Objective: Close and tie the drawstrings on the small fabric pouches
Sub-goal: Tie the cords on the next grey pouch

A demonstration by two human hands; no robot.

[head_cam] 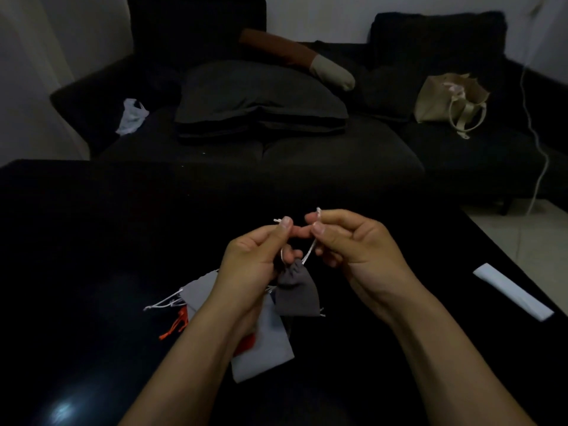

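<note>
Dark grey pouch (296,290) mouth cinched, contents unseen. Left hand (255,259), right hand (347,241) each pinching white drawstring (309,255). Lighter pouches (264,339) at 7 o'clock, apparently flat.

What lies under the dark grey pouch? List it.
The dark grey pouch hangs from white strings pinched by the left hand and right hand. Beneath it lie light grey pouches on the black table. An orange pouch is mostly covered.

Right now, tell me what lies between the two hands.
Head view: the left hand and right hand each pinch a white drawstring; between them hangs the dark grey pouch, its neck gathered.
</note>
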